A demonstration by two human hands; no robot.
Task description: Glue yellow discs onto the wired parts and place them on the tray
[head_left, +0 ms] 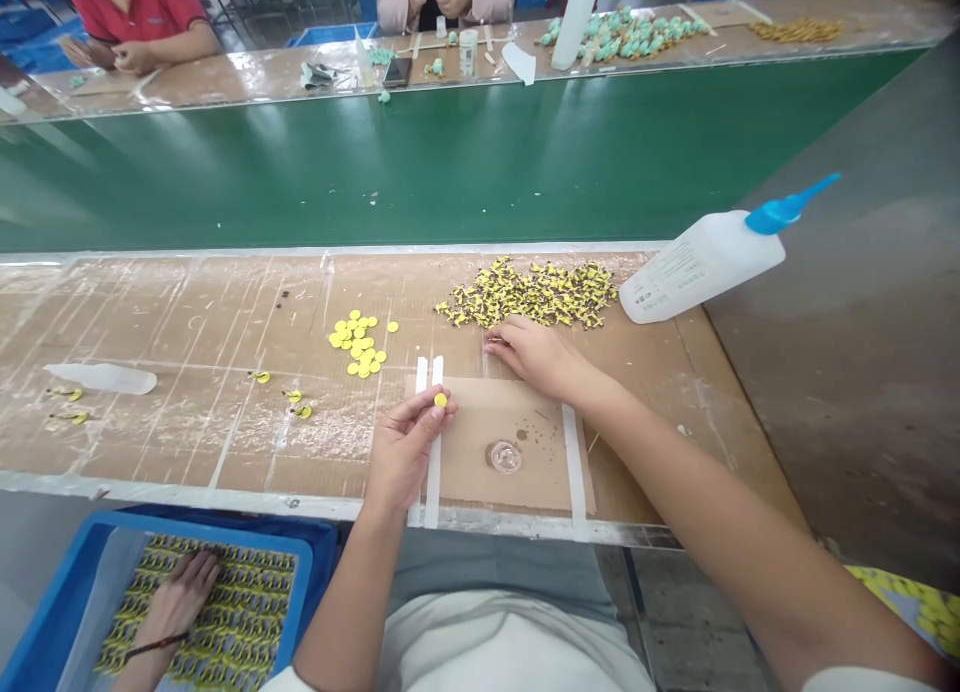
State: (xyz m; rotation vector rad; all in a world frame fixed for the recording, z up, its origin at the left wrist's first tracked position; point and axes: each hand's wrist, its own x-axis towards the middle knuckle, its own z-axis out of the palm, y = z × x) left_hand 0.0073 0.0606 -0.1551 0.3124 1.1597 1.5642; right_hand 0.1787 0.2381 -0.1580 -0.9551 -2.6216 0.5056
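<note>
A round yellow disc (440, 400) is pinched between the thumb and fingers of my left hand (405, 442), above the left edge of a cardboard sheet (472, 482). My right hand (534, 357) is closed at the near edge of a heap of small yellow-and-black pieces (536, 294). Something tiny shows at its fingertips, seemingly one of those pieces. To the left of the heap lie loose yellow discs (358, 342). A small clear dish (505, 457) stands on the cardboard below my right hand.
A white bottle with a blue nozzle (705, 267) leans at the right. Several assembled yellow pieces (292, 396) and a clear plastic bottle (105, 377) lie left. A co-worker's hand (180, 597) reaches into a blue crate (300, 592). Beyond the green belt (450, 167), other people work.
</note>
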